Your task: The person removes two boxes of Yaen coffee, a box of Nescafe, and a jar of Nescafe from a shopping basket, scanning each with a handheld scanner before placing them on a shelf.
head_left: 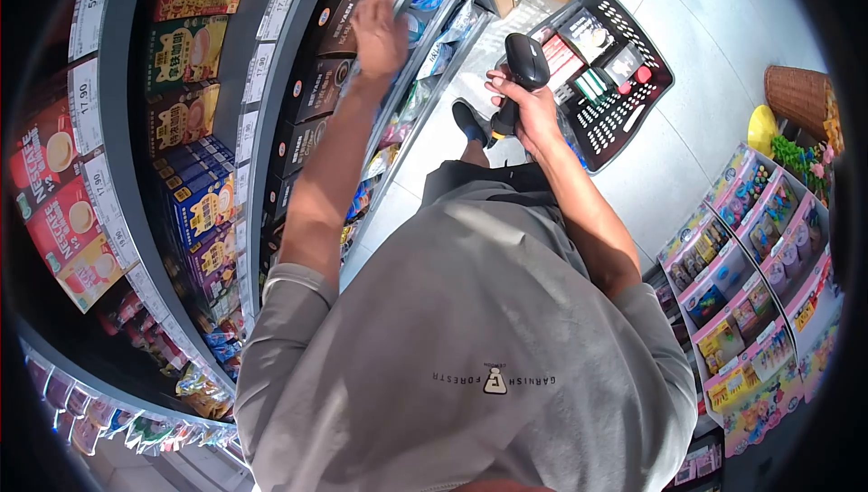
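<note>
My right hand (535, 114) is wrapped round the handle of a black barcode scanner (526, 60), held upright over the floor. Beside it stands a black shopping basket (658, 110) with several packed goods in it, among them a red-and-white box (558, 60). At the upper left, my left hand (380, 33) reaches to a shelf, with its fingers extended and slightly blurred. Those fingers overlap a dark coffee box (340, 18) in a row of similar boxes. Another dark box (323, 87) sits just nearer to me.
Price tags line the shelf edge (257, 71). Further left are red Nescafé boxes (56, 150) and blue boxes (201, 198). Bagged goods (423, 99) fill a lower shelf. A display stand (755, 284) with small colourful items is at the right, near a wicker basket (796, 99).
</note>
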Action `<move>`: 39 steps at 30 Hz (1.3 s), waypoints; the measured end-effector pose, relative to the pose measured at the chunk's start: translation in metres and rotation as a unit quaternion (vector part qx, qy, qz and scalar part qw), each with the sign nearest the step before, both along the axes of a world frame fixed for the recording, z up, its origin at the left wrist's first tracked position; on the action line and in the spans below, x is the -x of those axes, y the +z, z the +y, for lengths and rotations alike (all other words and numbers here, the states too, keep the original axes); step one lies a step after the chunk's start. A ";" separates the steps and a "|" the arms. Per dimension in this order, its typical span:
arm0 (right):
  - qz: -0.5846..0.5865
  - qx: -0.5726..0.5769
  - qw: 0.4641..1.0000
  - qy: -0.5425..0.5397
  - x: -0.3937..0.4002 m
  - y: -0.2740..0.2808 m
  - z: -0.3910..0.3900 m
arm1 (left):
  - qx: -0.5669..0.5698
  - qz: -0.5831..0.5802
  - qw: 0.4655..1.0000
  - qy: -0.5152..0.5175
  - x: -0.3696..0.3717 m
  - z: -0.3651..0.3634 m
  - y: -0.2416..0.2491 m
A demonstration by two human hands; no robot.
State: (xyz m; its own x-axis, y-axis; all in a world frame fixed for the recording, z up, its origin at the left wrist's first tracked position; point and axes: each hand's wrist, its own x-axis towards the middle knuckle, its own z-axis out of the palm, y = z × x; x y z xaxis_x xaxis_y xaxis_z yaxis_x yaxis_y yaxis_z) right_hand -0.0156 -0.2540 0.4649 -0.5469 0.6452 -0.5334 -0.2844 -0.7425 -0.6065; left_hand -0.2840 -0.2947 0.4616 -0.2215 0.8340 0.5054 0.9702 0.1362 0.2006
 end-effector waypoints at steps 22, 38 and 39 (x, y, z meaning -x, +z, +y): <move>0.109 0.057 0.992 0.005 -0.104 0.011 -0.023 | 0.334 -0.449 0.769 0.309 -0.174 -0.203 -0.153; -0.014 0.086 0.991 -0.100 -0.183 0.037 -0.100 | 0.299 -0.551 0.727 0.280 -0.209 -0.261 -0.208; -0.036 0.072 0.990 -0.113 -0.189 0.037 -0.102 | 0.297 -0.548 0.726 0.290 -0.210 -0.264 -0.211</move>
State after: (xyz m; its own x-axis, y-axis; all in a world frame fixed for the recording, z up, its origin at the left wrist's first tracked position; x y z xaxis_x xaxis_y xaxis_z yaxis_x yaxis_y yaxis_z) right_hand 0.1731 -0.3561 0.5017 -0.3542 0.6611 -0.6614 -0.4140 -0.7450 -0.5230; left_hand -0.0735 -0.5585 0.2502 -0.6197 0.4391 -0.6505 0.0176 0.8364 0.5479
